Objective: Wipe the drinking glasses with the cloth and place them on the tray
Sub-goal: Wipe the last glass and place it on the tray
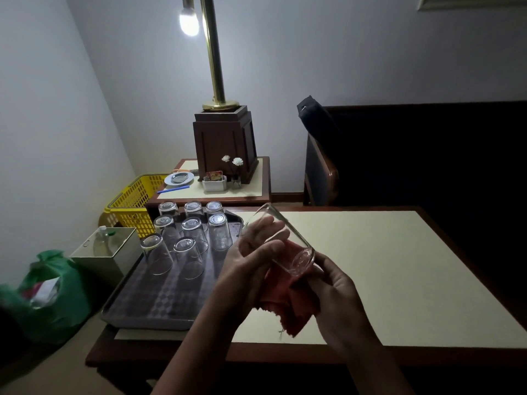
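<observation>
A clear drinking glass (296,240) lies tilted in the air above the table, its mouth towards the far left and its base near me. My left hand (251,258) grips its side, fingers curled round the wall. My right hand (339,289) holds an orange-red cloth (288,297) against the base of the glass; the cloth hangs down between both hands. A grey patterned tray (159,303) sits on the table's left end with several glasses (219,232) standing upside down on its far half.
The cream-topped table (385,266) stretches to the right. Behind it stands a side table (256,181) with a lamp base, a dish and a small holder. A yellow basket (134,203), a box and a green bag (51,292) sit at the left; a dark chair (322,166) stands at the back right.
</observation>
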The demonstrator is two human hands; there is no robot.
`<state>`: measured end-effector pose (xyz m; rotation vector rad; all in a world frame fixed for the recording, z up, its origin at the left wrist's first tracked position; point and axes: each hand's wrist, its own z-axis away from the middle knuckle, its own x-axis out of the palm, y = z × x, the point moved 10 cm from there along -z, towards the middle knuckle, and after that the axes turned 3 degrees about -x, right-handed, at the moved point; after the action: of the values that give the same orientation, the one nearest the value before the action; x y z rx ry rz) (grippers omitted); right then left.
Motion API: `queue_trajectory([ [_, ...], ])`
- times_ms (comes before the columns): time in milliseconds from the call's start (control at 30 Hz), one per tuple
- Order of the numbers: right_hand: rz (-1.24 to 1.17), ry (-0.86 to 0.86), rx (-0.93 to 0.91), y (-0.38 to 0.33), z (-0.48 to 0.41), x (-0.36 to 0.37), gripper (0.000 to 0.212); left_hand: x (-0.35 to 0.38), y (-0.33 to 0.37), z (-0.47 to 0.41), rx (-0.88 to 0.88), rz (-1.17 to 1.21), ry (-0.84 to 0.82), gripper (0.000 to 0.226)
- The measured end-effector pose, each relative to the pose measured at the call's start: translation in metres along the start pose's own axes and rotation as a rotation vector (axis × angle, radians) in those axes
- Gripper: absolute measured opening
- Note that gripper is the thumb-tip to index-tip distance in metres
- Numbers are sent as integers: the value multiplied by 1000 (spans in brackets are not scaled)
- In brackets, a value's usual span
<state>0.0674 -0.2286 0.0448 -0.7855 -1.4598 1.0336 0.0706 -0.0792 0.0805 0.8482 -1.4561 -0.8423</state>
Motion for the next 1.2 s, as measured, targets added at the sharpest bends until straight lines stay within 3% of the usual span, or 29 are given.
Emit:
queue_trajectory([
  [267, 48, 40, -66, -5, -2, -12, 32, -60, 11, -1, 89, -388, 312, 59],
  [333, 82, 49, -78, -5, -5, -19, 27, -78, 8, 1, 23, -419, 371, 53],
  [433, 110, 76, -80, -3, -9, -30, 27, -105, -15, 4, -209, -234, 437, 38],
  [500, 125, 85, -85, -1, -11, -34, 28, -120, -24, 5, -346, -245, 417, 56],
  [567, 154, 87, -85, 2, -14, -35, 27, -136, -22, 3, -422, -426, 384, 78],
  [700, 205, 86, -75, 9, -22, -35, 27, -162, 5, -8, -397, -1164, 372, 69],
  [767, 217, 86, -77, 10, -26, -34, 27, -165, 14, -17, -339, -1418, 348, 68],
  [933, 238, 70, -78, 14, -32, -29, 28, -150, 30, -40, -95, -1722, 311, 39],
  [1200, 258, 75, -87, 15, -40, -29, 27, -135, 25, -75, -33, -1993, 220, 50],
])
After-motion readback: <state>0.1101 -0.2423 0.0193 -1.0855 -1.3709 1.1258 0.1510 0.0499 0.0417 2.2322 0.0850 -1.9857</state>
